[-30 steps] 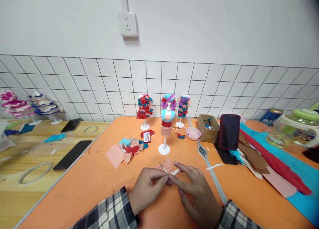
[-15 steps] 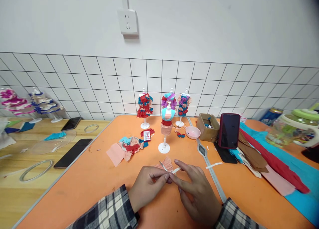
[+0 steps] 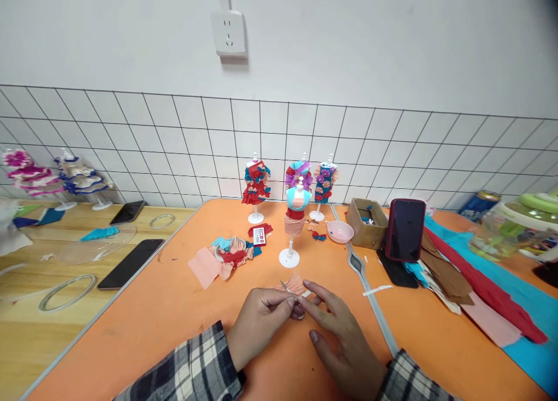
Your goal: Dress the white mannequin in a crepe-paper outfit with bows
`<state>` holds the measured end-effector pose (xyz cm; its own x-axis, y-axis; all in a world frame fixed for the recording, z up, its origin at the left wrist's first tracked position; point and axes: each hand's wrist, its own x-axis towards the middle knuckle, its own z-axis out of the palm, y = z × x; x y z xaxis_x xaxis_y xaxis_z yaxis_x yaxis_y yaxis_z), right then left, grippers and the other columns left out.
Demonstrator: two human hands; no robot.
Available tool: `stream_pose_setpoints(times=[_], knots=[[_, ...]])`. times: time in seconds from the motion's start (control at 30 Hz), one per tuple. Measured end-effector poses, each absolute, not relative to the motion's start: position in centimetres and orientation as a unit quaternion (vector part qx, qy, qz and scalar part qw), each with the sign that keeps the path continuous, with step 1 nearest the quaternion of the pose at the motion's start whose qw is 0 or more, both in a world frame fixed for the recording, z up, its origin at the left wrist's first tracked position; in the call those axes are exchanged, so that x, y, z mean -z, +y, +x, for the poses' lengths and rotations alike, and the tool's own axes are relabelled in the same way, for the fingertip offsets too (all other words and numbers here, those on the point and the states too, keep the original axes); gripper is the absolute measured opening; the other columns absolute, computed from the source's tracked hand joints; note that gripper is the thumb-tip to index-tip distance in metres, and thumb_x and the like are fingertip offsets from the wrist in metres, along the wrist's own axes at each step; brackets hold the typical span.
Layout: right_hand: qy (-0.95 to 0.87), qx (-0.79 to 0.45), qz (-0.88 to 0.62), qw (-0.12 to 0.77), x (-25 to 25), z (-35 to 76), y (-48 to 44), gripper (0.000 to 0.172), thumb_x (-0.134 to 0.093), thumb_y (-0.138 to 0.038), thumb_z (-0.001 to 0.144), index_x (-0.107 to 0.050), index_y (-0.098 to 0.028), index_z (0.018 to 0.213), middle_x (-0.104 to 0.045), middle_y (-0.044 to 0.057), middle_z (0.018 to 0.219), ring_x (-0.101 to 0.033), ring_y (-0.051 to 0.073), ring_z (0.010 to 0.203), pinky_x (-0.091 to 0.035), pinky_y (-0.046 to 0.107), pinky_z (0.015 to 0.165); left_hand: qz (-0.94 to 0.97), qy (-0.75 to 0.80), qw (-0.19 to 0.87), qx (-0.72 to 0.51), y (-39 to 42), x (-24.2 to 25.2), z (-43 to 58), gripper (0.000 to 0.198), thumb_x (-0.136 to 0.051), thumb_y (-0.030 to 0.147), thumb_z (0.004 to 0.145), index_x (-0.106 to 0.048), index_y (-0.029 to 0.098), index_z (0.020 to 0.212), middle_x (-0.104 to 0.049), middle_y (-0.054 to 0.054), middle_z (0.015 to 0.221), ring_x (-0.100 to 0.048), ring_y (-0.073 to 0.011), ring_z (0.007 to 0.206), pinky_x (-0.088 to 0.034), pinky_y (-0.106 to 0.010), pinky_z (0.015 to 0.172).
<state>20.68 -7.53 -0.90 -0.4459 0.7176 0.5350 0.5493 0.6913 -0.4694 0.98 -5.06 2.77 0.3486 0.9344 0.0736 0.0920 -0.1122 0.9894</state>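
Nearest, below the front dress form, the left hand [image 3: 264,319] presses thumb and forefinger tightly together on a pale piece [image 3: 297,298] too small to identify. The right hand [image 3: 342,337] reaches in with its fingers spread and the thumb well apart, its forefinger meeting the left fingertips; the view does not show whether it grips anything. Just beyond their tips, between them and the form's base, lie a white strip [image 3: 306,294], a pointed metal tip [image 3: 285,285], perhaps of scissors or tweezers, and pleated peach fabric [image 3: 296,282] on the orange tabletop [image 3: 165,308].

The step in hand looks like fine fingertip handling of that pale piece. The next move would seem to call for a steady left pinch, a light right forefinger and care around the metal point.

Farther off stands the front dress form [image 3: 295,214] itself, upright in cyan, red and peach cloth. Left of it lie a peach fabric square [image 3: 201,267] and a label card [image 3: 259,236]; right of it, a pink dish [image 3: 340,232], a cardboard box [image 3: 368,235] and an upright phone [image 3: 406,229]. Behind it stand three more clothed forms [image 3: 256,186].
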Motion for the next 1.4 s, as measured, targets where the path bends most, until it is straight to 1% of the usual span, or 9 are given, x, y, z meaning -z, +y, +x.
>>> stream_pose_setpoints(times=[0.33,0.5,0.57,0.67,0.77,0.83,1.07,1.2,1.4], knots=[[-0.767,-0.349,-0.327,0.428,1.8,20.0,-6.8,0.052,-0.04,-0.051,0.095,-0.04,-0.034,0.144,-0.033,0.009,0.153,-0.039,0.026,0.137,-0.041,0.045,0.106,0.597,0.42,0.52,-0.444,-4.6,-2.5,1.1,0.03,-0.059,0.039,0.083,-0.072,0.016,0.069,-0.07,-0.006,0.068,-0.065,-0.02,0.069,-0.051,-0.03,0.071],[-0.736,-0.45,-0.283,0.42,2.5,19.4,-6.1,0.059,-0.035,-0.067,0.09,-0.047,-0.038,0.14,-0.032,0.006,0.153,-0.044,0.028,0.133,-0.045,0.043,0.1,0.605,0.399,0.487,-0.488,-5.3,-2.0,1.0,0.029,-0.055,0.039,0.086,-0.06,0.019,0.066,-0.066,-0.012,0.119,-0.054,-0.0287,0.118,-0.043,-0.038,0.096],[-0.743,-0.447,-0.275,0.415,2.7,19.1,-6.0,0.06,-0.033,-0.069,0.089,-0.045,-0.04,0.14,-0.034,0.006,0.15,-0.05,0.027,0.126,-0.047,0.041,0.096,0.6,0.393,0.498,-0.486,-5.6,-1.9,1.1,0.03,-0.051,0.04,0.09,-0.056,0.019,0.069,-0.061,-0.012,0.127,-0.052,-0.0285,0.12,-0.042,-0.038,0.096],[-0.749,-0.429,-0.286,0.417,3.3,18.9,-5.9,0.064,-0.032,-0.071,0.087,-0.039,-0.041,0.143,-0.045,0.008,0.135,-0.058,0.023,0.104,-0.052,0.035,0.081,0.601,0.413,0.49,-0.478,-5.8,-1.9,1.2,0.028,-0.047,0.042,0.093,-0.058,0.02,0.08,-0.066,-0.011,0.11,-0.061,-0.0235,0.095,-0.047,-0.033,0.081],[-0.741,-0.433,-0.285,0.427,4.3,18.7,-5.7,0.071,-0.036,-0.073,0.084,-0.035,-0.039,0.146,-0.05,0.009,0.115,-0.056,0.022,0.089,-0.05,0.032,0.07,0.6,0.428,0.483,-0.472,-5.6,-1.8,1.4,0.031,-0.047,0.046,0.093,-0.059,0.019,0.082,-0.061,-0.003,0.077,-0.055,-0.0176,0.068,-0.044,-0.028,0.065],[-0.732,-0.446,-0.283,0.431,5.0,18.5,-5.6,0.073,-0.039,-0.074,0.083,-0.036,-0.038,0.146,-0.049,0.009,0.111,-0.054,0.022,0.088,-0.048,0.032,0.069,0.594,0.433,0.477,-0.482,-5.5,-1.7,1.6,0.034,-0.05,0.048,0.091,-0.057,0.019,0.075,-0.053,0.0,0.068,-0.05,-0.0164,0.065,-0.042,-0.026,0.063],[-0.609,-0.541,-0.31,0.491,4.8,17.0,-6.1,0.07,-0.047,-0.076,0.077,-0.052,-0.038,0.136,-0.039,0.007,0.142,-0.049,0.027,0.11,-0.038,0.039,0.096,0.447,0.386,0.606,-0.532,-5.3,-1.0,2.8,0.04,-0.056,0.056,0.085,-0.045,0.02,0.07,-0.04,0.006,0.056,-0.036,-0.0114,0.053,-0.035,-0.023,0.055],[-0.525,-0.584,-0.321,0.529,4.1,17.1,-6.2,0.068,-0.054,-0.075,0.074,-0.054,-0.04,0.133,-0.037,0.003,0.147,-0.053,0.024,0.097,-0.04,0.041,0.095,0.394,0.35,0.656,-0.54,-4.8,-0.5,2.4,0.043,-0.058,0.057,0.084,-0.04,0.021,0.068,-0.029,0.011,0.049,-0.024,-0.0083,0.045,-0.029,-0.023,0.05],[-0.505,-0.611,-0.314,0.523,3.4,18.1,-6.0,0.066,-0.059,-0.073,0.071,-0.064,-0.035,0.125,-0.035,0.003,0.151,-0.052,0.028,0.107,-0.039,0.043,0.098,0.395,0.336,0.668,-0.534,-4.3,-0.4,1.5,0.048,-0.061,0.056,0.084,-0.045,0.018,0.058,-0.042,0.005,0.052,-0.04,-0.011,0.051,-0.038,-0.026,0.056]])
